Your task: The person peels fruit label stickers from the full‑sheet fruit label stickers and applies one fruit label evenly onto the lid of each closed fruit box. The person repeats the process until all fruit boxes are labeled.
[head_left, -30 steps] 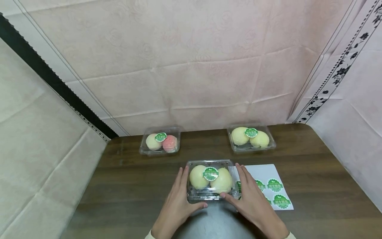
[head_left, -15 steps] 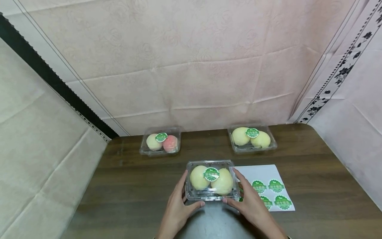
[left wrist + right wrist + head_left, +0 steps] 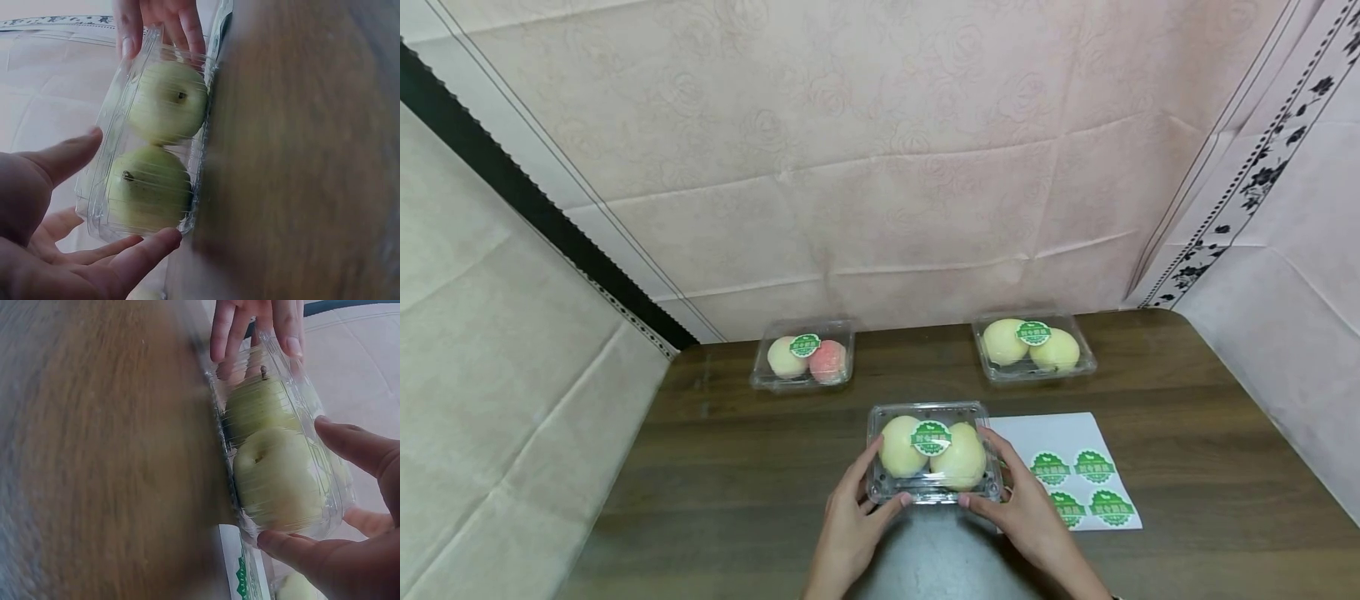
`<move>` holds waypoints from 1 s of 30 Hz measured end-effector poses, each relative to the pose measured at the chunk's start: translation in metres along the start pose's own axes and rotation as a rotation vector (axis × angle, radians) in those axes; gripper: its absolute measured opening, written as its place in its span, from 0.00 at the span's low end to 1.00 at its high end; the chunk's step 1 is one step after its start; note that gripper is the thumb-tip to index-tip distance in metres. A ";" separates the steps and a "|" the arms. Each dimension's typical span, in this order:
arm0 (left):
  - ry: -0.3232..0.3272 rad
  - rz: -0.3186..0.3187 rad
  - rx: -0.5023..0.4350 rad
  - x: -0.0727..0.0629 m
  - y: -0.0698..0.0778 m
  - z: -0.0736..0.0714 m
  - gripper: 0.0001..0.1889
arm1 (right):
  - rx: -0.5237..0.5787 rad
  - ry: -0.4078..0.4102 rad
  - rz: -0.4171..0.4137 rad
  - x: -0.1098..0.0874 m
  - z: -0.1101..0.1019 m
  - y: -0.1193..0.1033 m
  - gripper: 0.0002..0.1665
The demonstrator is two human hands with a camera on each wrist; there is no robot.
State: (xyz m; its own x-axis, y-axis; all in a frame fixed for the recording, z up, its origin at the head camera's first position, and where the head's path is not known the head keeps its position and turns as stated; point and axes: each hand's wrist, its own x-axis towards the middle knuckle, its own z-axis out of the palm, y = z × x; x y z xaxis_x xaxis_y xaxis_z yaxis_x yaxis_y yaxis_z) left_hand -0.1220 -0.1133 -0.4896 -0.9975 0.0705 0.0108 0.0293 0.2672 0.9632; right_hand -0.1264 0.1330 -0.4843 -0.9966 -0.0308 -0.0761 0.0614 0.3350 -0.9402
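A clear plastic clamshell box [image 3: 929, 490] stands at the front middle, with two pale green round fruits [image 3: 964, 458] inside. A green and white round sticker [image 3: 931, 437] is on its lid. My left hand [image 3: 846, 533] holds the box's left end, thumb at the near edge and fingers round the side. Mirroring it, my right hand [image 3: 1028, 523] holds the right end. In the left wrist view, fingertips reach the lower edge of the box [image 3: 153, 147]. The right wrist view shows the box [image 3: 281, 450] close over the table, fruit stems visible through the ribbed wall.
White sheet [image 3: 1037, 429] with several green round stickers [image 3: 1093, 467] lies right of the box, partly behind the right hand. At the back of the wooden table [image 3: 737, 483] stand two stickered clamshells: left box [image 3: 763, 379] with a pale and a pink fruit, right box [image 3: 1000, 375] with two pale fruits.
Both hands have gone from straight fingers beside the box to fingers bent round its ends, with thumbs at the near edge. The box has hardly moved.
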 end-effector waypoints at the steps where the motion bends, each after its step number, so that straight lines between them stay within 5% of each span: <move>1: 0.006 0.001 -0.003 0.000 0.000 0.000 0.45 | 0.008 0.000 -0.002 0.000 0.000 0.000 0.57; 30: 0.052 0.006 -0.027 -0.002 -0.003 0.006 0.49 | 0.004 0.030 0.003 -0.001 0.006 0.000 0.57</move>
State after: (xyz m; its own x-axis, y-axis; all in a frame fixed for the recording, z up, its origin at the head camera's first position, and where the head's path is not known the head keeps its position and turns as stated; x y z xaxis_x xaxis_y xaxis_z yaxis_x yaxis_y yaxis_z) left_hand -0.1201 -0.1081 -0.4939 -0.9993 0.0213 0.0295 0.0337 0.2405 0.9701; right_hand -0.1251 0.1272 -0.4859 -0.9977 -0.0012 -0.0684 0.0641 0.3318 -0.9412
